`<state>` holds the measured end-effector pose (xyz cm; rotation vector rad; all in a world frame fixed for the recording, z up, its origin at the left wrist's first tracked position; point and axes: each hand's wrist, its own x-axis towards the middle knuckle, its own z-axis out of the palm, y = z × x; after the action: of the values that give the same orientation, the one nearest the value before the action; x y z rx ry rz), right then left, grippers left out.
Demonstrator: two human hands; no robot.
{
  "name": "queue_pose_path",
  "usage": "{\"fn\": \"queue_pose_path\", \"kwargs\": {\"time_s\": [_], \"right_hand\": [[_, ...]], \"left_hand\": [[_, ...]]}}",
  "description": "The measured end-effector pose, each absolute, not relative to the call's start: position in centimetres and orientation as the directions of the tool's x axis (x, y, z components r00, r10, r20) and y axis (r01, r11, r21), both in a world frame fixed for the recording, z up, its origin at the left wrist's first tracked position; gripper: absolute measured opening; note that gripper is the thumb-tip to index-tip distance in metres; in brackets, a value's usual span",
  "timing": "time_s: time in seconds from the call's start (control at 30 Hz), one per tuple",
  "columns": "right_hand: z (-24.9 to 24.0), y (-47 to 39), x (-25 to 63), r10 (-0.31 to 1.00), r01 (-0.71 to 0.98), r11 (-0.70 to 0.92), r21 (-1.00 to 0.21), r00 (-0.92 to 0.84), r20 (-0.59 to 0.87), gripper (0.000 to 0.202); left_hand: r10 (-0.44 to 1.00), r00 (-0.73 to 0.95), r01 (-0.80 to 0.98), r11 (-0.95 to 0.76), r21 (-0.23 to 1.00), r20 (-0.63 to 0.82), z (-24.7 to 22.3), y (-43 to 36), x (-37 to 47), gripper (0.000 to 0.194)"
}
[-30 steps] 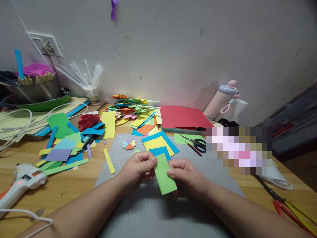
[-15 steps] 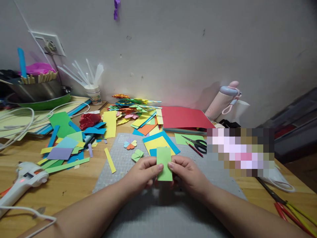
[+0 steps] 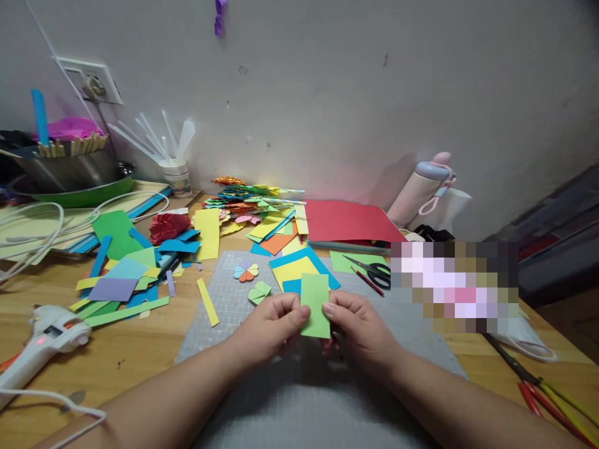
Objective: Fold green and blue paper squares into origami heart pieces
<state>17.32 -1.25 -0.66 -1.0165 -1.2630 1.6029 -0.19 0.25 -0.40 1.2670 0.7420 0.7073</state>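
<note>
A light green paper rectangle (image 3: 315, 298) is held upright above the grey cutting mat (image 3: 290, 399). My left hand (image 3: 281, 321) pinches its left edge, thumb in front. On the right edge, the thumb and fingers of my right hand (image 3: 358, 321) are closed on the same paper. Behind it lie blue and yellow paper squares (image 3: 299, 268). A green heart-petalled paper piece (image 3: 259, 292) and a multicoloured paper flower (image 3: 246, 271) rest on the mat to the left.
Paper scraps (image 3: 115, 289) and a white glue gun (image 3: 51, 337) lie at left. Black scissors (image 3: 377, 274), a red pencil (image 3: 367, 282) and a red sheet (image 3: 350, 221) are beyond my hands. Red-and-yellow-handled scissors (image 3: 538, 383) lie at right, below a pixelated patch.
The green paper has moved slightly right and up and is tilted a little. Both hands still grip its edges, with small shifts of the fingers.
</note>
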Motion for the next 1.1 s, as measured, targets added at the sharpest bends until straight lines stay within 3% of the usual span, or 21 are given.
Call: {"fn": "queue_pose_path", "kwargs": {"time_s": [0.3, 0.47, 0.73, 0.9, 1.1], "right_hand": [[-0.6, -1.1, 17.2, 0.951, -0.181, -0.172, -0.968, -0.285, -0.115, 0.033], [-0.5, -1.2, 17.3, 0.934, -0.166, -0.188, -0.968, -0.336, -0.124, 0.033], [-0.6, -1.1, 17.0, 0.919, -0.133, -0.246, -0.96, -0.347, -0.187, 0.035], [-0.6, -1.0, 17.1, 0.934, -0.068, -0.19, -0.979, -0.319, -0.159, 0.033], [-0.5, -0.9, 17.1, 0.936, -0.028, -0.152, -0.988, -0.326, -0.135, 0.021]], "left_hand": [[0.823, 0.566, -0.002, 0.056, 0.998, -0.045, 0.0, 0.3, -0.5, 0.044], [0.817, 0.558, 0.02, 0.164, 0.986, -0.147, -0.4, 0.2, -0.4, 0.044], [0.885, 0.462, 0.025, 0.057, 0.998, -0.062, 0.3, 0.2, -0.5, 0.042], [0.888, 0.441, -0.003, 0.145, 0.989, -0.129, -0.5, 0.4, -0.4, 0.039], [0.909, 0.411, -0.056, 0.101, 0.993, -0.069, -0.9, 0.5, -0.5, 0.034]]}}
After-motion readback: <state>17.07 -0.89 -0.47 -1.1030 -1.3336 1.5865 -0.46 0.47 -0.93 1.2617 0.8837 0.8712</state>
